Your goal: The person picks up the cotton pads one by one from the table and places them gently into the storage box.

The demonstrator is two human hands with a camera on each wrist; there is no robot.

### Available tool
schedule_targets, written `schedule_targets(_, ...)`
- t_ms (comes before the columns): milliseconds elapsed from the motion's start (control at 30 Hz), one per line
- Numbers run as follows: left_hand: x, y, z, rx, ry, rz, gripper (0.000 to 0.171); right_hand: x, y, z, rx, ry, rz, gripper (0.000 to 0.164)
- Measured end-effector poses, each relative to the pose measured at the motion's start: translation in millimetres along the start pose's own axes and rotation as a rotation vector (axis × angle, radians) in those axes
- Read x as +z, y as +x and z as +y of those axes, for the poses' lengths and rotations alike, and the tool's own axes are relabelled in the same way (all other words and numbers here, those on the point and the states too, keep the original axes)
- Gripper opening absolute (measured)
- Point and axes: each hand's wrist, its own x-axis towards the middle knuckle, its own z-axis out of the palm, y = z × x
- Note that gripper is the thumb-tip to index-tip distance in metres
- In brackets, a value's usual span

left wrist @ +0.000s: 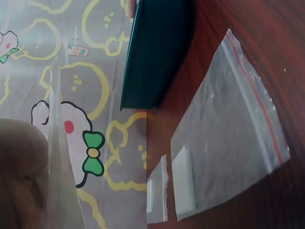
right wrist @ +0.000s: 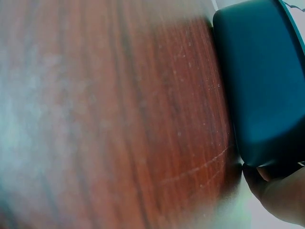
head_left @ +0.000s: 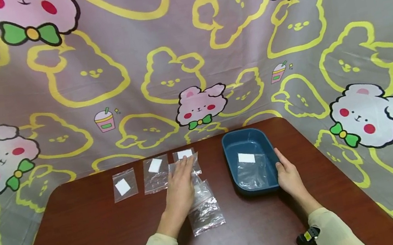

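Observation:
My left hand [head_left: 179, 189] holds a clear zip bag [head_left: 195, 166] upright, over the middle of the table; in the left wrist view this bag [left wrist: 57, 129] shows edge-on beside the fingers, and its contents are unclear. With my right hand [head_left: 289, 174] I grip the right wall of a dark blue plastic tray [head_left: 230, 164]. Inside the tray lies a clear zip bag [head_left: 251, 173] with a white rectangular piece [head_left: 246, 158] at its top. Below my left hand, overlapping transparent zip bags [head_left: 207, 216] lie on the table, partly hidden by it.
Toward the back left lie two clear bags, one [head_left: 133, 190] at the far left and another [head_left: 152, 184] beside it, each with a white piece. A third bag with a white piece [head_left: 185, 154] sits behind my left hand. A cartoon-print curtain [head_left: 166, 122] borders the brown table [head_left: 83, 232].

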Motion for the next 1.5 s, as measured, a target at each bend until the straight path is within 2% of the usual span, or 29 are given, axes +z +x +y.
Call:
schedule_targets(433,14.7,9.4,18.5,0.001,-0.028,-0.053,0.063,2,-1,-1,0.004,0.016,-0.007,0.055)
schedule_targets(633,21.0,17.9,30.3,0.031,-0.006,-0.070,0.067,1,0,0,-0.001,0.021,-0.012,0.055)
schedule_targets(1100,47.2,31.2,49.4,0.120,0.009,-0.059,0.059,1,0,0,0.007,0.015,-0.007,0.054)
schedule_targets(1500,55.9,52.4,77.2,0.133,0.081,-0.142,0.060,3,1,2,-0.013,0.004,0.004,0.055)
